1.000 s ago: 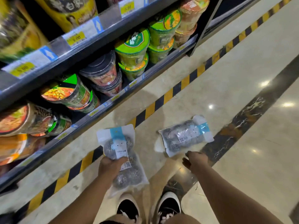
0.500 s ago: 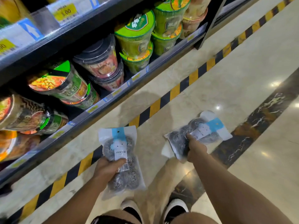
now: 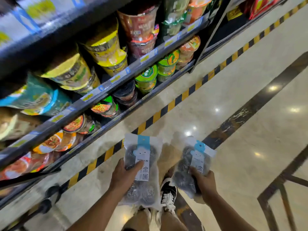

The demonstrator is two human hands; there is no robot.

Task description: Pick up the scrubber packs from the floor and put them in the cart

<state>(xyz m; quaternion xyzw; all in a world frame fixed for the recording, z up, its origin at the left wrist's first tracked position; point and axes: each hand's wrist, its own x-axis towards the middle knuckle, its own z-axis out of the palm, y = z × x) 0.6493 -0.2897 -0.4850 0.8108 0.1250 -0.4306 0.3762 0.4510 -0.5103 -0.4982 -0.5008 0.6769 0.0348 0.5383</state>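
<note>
scrubber packs, two: left hand (image 3: 124, 177) gripped left pack (image 3: 142, 165), right hand (image 3: 204, 183) gripped right pack (image 3: 194, 165); likely light, crinkly, slippery film; best held mid-body.

We see dark store shelves (image 3: 150, 56) on our left stocked with instant noodle cups (image 3: 146, 77) in green, yellow, red and orange, with price tags (image 3: 145, 57) along their front edges. A yellow-and-black hazard stripe (image 3: 188, 94) runs along the glossy marble floor (image 3: 250, 147) beside them. Below, we glimpse a black-and-white sneaker (image 3: 168, 194).
</note>
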